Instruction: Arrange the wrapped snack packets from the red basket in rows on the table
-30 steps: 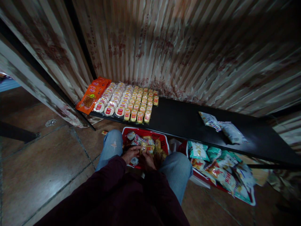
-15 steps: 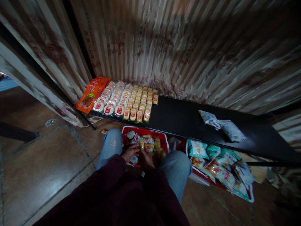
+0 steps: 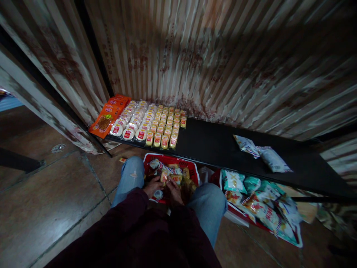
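My left hand and my right hand come together over a red basket between my knees. Between their fingers they hold a small wrapped snack cake, its yellow and red label facing up. Several more yellow-wrapped cakes and clear packets lie loose in the basket below. Above, on the black shelf, similar yellow-wrapped cakes stand in neat rows, beside rows of round white wrapped cakes.
Orange snack bags lie at the shelf's left end, and two white packets towards its right. A second red basket holds several green and white bags. Dark metal legs and a striped curtain surround the shelf.
The cake between my hands has been turned so its label shows, and it sits slightly further left. The view has shifted a little; the shelf rows look the same.
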A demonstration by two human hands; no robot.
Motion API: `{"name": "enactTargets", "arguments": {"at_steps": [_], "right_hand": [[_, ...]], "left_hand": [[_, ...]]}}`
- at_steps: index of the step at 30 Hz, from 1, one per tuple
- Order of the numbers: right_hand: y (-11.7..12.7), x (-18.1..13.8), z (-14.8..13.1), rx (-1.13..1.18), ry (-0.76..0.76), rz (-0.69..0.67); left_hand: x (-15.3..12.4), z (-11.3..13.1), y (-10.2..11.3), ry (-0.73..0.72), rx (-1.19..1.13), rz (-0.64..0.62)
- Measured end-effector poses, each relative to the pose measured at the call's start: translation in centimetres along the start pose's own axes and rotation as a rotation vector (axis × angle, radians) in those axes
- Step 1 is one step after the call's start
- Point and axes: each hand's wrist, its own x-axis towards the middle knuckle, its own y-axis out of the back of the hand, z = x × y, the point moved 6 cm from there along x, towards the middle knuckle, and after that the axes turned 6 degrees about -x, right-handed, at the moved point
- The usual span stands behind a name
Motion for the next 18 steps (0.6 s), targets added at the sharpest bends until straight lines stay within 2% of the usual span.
{"name": "enactTargets", "arguments": {"at_steps": [3, 8, 18], "right_hand": [[-0.1, 0.0, 0.0, 0.037, -0.033, 0.009], [0.3, 0.1, -0.2, 0.008, -0.008, 0.001], [-0.1, 0.3, 0.3, 0.079, -0.036, 0.025]], "left_hand": [[-0.3, 0.3, -0.7, 0.004, 0.009, -0.082], [-0.3, 0.4, -0.9, 0.000, -0.012, -0.050], [-0.9, 0.8, -1.3, 0.023, -0.025, -0.129]]}}
